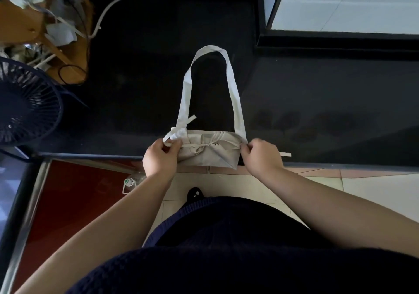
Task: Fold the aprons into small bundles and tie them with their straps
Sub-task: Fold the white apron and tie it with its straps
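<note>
A beige apron folded into a small bundle point(209, 155) lies at the near edge of the black counter point(158, 78). Thin straps are wound round its middle and crossed in a knot point(205, 145). The wide white neck strap point(234, 94) arcs in a loop away from the bundle over the counter. My left hand point(159, 157) pinches a thin strap at the bundle's left end. My right hand point(263, 155) pinches the other strap at the bundle's right end, and a strap tip point(286, 154) sticks out past my right hand.
A dark blue fan point(25, 100) stands at the left. Behind it are a wooden stand with paper scraps point(52, 30) and a white cable point(127, 1). A raised black ledge point(340, 44) borders the counter's far right. Below the counter edge are tiled floor point(362, 187) and a red panel point(72, 198).
</note>
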Demonstrator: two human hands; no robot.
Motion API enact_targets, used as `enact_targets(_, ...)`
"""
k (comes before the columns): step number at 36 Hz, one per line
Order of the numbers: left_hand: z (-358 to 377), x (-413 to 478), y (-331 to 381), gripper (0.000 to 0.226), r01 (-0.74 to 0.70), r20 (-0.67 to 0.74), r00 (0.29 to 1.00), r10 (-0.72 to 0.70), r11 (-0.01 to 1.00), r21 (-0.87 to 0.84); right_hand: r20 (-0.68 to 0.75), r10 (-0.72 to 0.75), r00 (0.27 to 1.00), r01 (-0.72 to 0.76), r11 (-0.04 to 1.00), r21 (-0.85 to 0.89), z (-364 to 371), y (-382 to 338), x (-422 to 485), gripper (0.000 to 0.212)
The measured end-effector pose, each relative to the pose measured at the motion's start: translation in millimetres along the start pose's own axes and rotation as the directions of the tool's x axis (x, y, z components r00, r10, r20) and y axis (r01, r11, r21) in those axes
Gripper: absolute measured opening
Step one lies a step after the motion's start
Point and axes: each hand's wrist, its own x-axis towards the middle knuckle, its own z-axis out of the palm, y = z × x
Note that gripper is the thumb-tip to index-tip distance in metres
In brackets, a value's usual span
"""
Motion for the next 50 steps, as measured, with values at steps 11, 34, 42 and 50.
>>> enact_targets(11,-5.2,7.9,0.7,0.013,-0.005,0.041,0.999,0.009,0.996,-0.084,0.053,-0.206,0.977,0.192,0.962,0.192,4.2,-14.3,2.2,0.037)
enact_targets(34,-22.3,20.9,5.0,0.024,0.173,0.146,0.979,-0.139,0.953,-0.249,0.024,-0.46,0.888,0.461,0.886,-0.047,33.3,4.0,19.6,0.017)
enact_targets(42,-14.7,42.1,22.1,0.015,0.284,0.089,0.957,-0.276,0.83,-0.48,0.003,-0.421,0.907,0.419,0.903,-0.089,10.5,-15.4,35.0,0.031)
enact_targets(50,-25.4,52.1,8.2,0.02,0.19,0.011,0.982,-0.19,0.97,-0.149,0.215,-0.508,0.834,0.543,0.685,-0.486,0.8,-23.3,17.3,0.046)
